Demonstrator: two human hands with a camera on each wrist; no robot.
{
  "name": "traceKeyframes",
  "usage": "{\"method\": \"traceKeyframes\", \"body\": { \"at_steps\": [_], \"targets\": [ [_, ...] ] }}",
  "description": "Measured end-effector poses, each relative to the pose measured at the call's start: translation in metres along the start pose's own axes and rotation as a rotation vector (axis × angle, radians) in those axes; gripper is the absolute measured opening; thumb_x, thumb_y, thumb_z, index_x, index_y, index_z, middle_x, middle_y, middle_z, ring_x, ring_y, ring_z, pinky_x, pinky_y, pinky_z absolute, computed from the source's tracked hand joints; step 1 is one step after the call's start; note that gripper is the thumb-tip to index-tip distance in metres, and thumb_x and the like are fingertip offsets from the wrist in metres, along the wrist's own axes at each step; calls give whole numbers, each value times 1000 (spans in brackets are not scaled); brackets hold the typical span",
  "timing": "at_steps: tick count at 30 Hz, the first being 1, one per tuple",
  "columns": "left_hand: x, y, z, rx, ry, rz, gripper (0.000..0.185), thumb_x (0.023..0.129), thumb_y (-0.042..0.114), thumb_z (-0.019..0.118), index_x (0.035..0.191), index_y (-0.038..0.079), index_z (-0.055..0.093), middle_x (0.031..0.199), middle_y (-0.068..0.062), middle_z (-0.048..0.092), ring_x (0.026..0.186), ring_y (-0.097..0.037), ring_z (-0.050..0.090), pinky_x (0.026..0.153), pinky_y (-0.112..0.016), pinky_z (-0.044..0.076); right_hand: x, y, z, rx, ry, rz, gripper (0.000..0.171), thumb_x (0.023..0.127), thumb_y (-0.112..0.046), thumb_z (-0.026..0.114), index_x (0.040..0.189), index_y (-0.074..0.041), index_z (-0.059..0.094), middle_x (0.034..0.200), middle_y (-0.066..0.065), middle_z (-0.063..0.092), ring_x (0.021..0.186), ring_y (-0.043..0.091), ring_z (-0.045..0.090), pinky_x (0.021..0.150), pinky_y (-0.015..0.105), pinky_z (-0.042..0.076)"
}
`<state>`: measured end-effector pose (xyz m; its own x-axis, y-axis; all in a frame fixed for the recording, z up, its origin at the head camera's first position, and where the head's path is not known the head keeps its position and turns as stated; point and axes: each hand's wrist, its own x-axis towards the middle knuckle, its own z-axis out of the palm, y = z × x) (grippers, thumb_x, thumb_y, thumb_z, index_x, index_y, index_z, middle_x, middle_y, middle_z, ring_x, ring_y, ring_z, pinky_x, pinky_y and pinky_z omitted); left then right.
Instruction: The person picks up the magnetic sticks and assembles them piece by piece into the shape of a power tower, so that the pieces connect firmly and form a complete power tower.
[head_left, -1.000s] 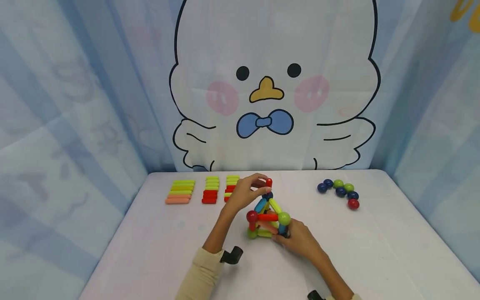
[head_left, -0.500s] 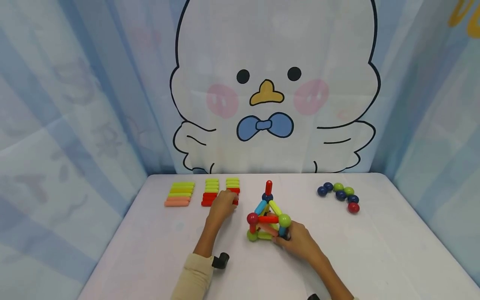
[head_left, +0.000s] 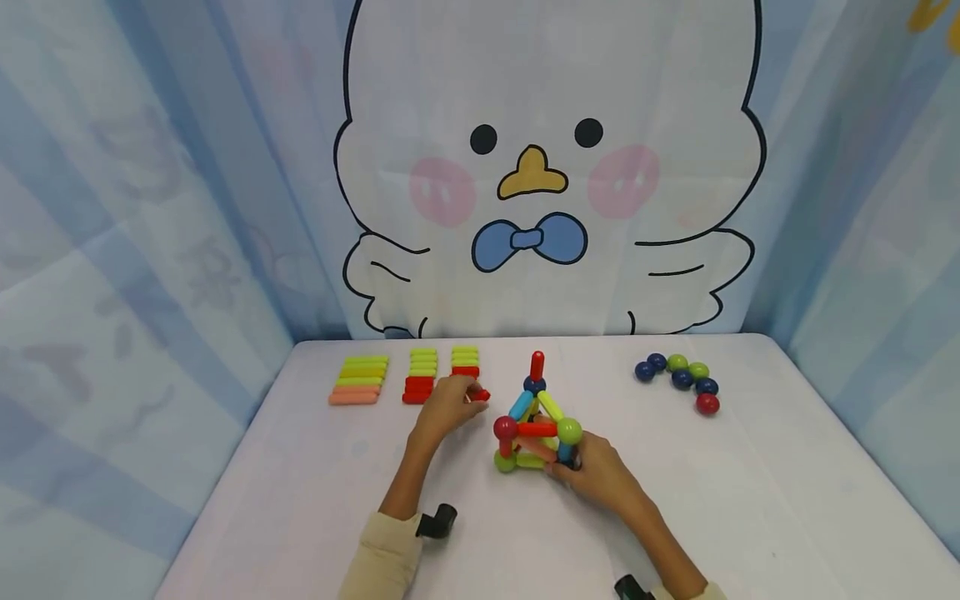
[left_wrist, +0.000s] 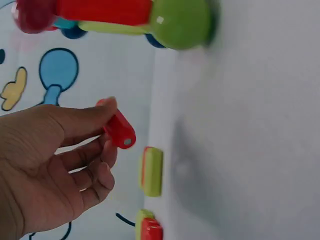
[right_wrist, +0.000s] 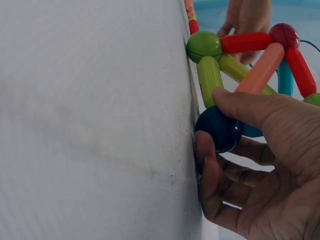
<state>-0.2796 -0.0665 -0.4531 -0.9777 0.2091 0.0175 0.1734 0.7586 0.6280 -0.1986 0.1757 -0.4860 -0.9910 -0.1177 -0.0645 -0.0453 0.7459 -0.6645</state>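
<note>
White table (head_left: 750, 500): left hand (head_left: 444, 408) has left the structure's top, now pinching a fresh red stick (head_left: 480, 395) by the stick rows (head_left: 420, 379). Right hand (head_left: 596, 477) fingers grip the ball-and-stick structure (head_left: 536, 429) at its base ball

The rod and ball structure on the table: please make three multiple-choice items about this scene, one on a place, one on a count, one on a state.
1. Where do the loose balls lie?
A. left of the structure
B. right of the structure
C. inside it

2. How many loose balls are there?
A. four
B. seven
C. ten

3. What does the left hand do?
A. pinches a short red rod
B. lies flat on the table
C. holds a green ball

Answers:
1. B, the head view shows them right of the structure on the table.
2. B, four dark blue, two green, one red.
3. A, the short red rod sits between thumb and fingers, while the right hand steadies the structure at its dark blue ball.
</note>
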Motion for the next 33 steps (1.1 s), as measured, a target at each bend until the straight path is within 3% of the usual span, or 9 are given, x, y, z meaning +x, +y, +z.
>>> {"method": "traceKeyframes", "body": {
  "at_steps": [4,6,9,12,20,33],
  "targets": [
    [-11,26,-16,-209,89,147,27,89,26,72,110,9,68,92,-3,67,82,-15,59,67,-23,53,1,1,-1,-2,7,-9,58,78,-29,82,124,-2,59,88,2,64,77,14,56,75,35,58],
    [-18,42,-21,-266,110,246,29,89,29,72,111,10,67,95,-2,69,86,-15,60,70,-23,53,0,1,-2,-9,12,-20,56,78,-28,82,122,-1,59,88,3,64,75,14,56,74,35,58],
    [-27,65,-21,-313,88,386,30,89,29,72,111,10,67,98,-1,70,89,-13,62,75,-24,54,0,1,-4,-18,22,-48,52,78,-25,82,118,0,59,85,3,63,73,14,55,69,33,54],
    [-33,82,-14,-327,41,476,28,89,27,72,111,10,67,99,-1,70,91,-12,62,77,-24,55,-1,2,-5,-12,28,-83,50,79,-23,81,119,-1,59,94,4,66,80,14,58,75,36,56],
    [-36,101,10,-339,-24,532,25,88,25,73,109,11,68,98,0,72,88,-6,63,71,-16,53,-2,4,-3,-20,10,-95,51,82,-20,78,123,0,56,111,9,68,97,20,65,89,47,55],
    [-33,100,21,-366,-42,507,22,89,23,72,107,11,68,97,-1,72,89,-5,65,72,-14,53,-1,4,-2,-36,-4,-116,62,83,-17,77,135,1,49,126,15,64,117,35,62,97,53,50]
  ]
}}
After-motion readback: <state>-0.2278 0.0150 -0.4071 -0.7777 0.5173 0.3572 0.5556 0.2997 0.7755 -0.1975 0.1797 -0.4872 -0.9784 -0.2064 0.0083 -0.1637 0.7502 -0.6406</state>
